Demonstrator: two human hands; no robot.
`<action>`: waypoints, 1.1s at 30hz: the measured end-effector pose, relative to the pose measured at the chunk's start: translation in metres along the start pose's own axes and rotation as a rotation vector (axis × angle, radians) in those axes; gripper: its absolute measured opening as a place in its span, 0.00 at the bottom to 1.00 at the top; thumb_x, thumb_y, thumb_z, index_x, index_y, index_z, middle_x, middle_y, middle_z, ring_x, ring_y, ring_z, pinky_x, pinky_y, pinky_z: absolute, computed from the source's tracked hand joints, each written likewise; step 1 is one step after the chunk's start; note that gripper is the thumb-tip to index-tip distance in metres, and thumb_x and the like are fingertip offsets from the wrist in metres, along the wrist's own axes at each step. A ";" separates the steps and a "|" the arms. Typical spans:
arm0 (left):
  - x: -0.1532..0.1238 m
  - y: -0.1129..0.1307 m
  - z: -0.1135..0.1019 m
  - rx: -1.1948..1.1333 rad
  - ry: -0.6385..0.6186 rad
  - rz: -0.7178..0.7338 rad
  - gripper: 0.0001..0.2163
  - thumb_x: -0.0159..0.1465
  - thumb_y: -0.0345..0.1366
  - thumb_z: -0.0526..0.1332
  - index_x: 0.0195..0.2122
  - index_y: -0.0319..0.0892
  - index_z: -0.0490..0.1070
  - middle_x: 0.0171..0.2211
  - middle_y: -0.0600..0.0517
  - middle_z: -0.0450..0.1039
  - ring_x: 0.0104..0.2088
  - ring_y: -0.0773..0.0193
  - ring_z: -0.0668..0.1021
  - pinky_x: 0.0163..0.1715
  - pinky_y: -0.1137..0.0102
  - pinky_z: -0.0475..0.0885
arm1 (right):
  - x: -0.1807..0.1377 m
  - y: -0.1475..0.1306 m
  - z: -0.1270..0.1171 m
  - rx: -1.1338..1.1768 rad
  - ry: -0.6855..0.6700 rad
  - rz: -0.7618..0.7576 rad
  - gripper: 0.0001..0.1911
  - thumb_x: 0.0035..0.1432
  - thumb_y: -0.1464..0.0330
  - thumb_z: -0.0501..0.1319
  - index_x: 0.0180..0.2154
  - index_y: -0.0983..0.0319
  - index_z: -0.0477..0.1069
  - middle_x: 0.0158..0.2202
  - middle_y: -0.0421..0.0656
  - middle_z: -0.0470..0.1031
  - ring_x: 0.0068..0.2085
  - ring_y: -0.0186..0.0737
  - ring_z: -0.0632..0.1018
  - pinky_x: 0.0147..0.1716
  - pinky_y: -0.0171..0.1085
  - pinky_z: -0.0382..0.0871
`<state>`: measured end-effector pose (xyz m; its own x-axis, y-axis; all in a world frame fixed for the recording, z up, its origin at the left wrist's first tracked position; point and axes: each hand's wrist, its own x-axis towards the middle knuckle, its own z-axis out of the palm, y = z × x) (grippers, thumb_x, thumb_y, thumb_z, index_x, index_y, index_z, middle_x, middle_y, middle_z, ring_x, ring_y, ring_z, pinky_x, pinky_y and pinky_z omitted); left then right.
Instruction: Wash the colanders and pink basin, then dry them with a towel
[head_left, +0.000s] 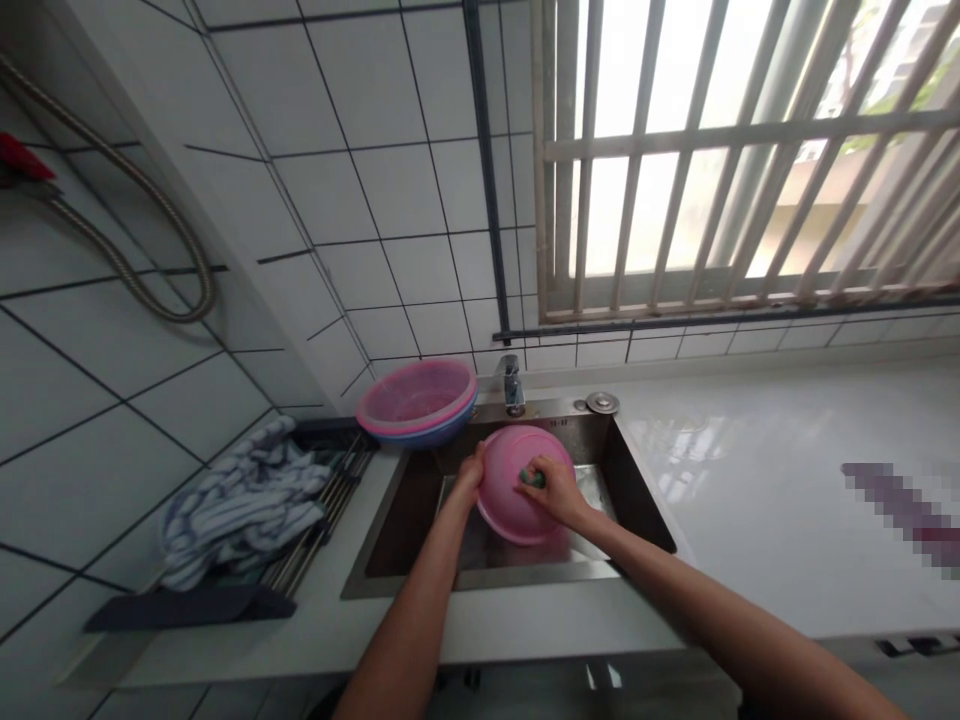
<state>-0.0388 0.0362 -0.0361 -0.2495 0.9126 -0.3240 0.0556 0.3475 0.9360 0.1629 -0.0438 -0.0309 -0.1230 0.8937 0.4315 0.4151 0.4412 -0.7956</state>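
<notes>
A pink plastic basin (pixel 502 505) is tilted up inside the steel sink (pixel 397 540), its round underside facing me. My left hand (pixel 472 470) grips the basin by its left rim, fingers closed on the edge. Against the basin's bottom, my right hand (pixel 556 488) is closed around a small green scrubbing pad (pixel 532 478), most of which the fingers hide. Behind the basin stands the chrome faucet (pixel 512 384); I cannot make out any running water.
Stacked pink and blue basins (pixel 420 400) rest at the sink's back left corner. A striped towel (pixel 247 495) lies on a rack (pixel 307 530) to the left. A metal drain cover (pixel 602 402) sits behind the sink. White countertop (pixel 757 480) extends right, below a barred window (pixel 697 140).
</notes>
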 end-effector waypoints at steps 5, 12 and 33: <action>-0.015 0.010 -0.002 0.067 -0.083 0.278 0.24 0.65 0.55 0.62 0.34 0.35 0.81 0.32 0.43 0.82 0.37 0.51 0.81 0.36 0.67 0.72 | 0.022 0.014 -0.036 0.559 0.317 0.322 0.15 0.52 0.64 0.67 0.28 0.58 0.60 0.26 0.36 0.67 0.27 0.34 0.69 0.26 0.32 0.66; -0.062 0.050 -0.016 0.427 -0.222 0.600 0.20 0.64 0.54 0.62 0.28 0.42 0.81 0.29 0.46 0.80 0.34 0.52 0.79 0.34 0.69 0.66 | 0.029 0.053 -0.081 1.322 0.348 1.004 0.03 0.66 0.70 0.56 0.38 0.57 0.62 0.32 0.42 0.74 0.33 0.42 0.82 0.31 0.43 0.81; -0.120 0.240 -0.126 0.893 0.713 1.382 0.27 0.70 0.60 0.55 0.28 0.40 0.75 0.21 0.51 0.68 0.26 0.62 0.69 0.32 0.68 0.59 | 0.017 0.026 -0.063 1.493 0.067 1.029 0.22 0.65 0.75 0.58 0.60 0.58 0.69 0.25 0.33 0.68 0.26 0.32 0.75 0.42 0.46 0.83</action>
<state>-0.1173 -0.0172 0.2451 0.1130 0.4375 0.8921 0.9568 -0.2900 0.0211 0.2286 -0.0225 -0.0172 -0.3193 0.8391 -0.4403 -0.7798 -0.4967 -0.3811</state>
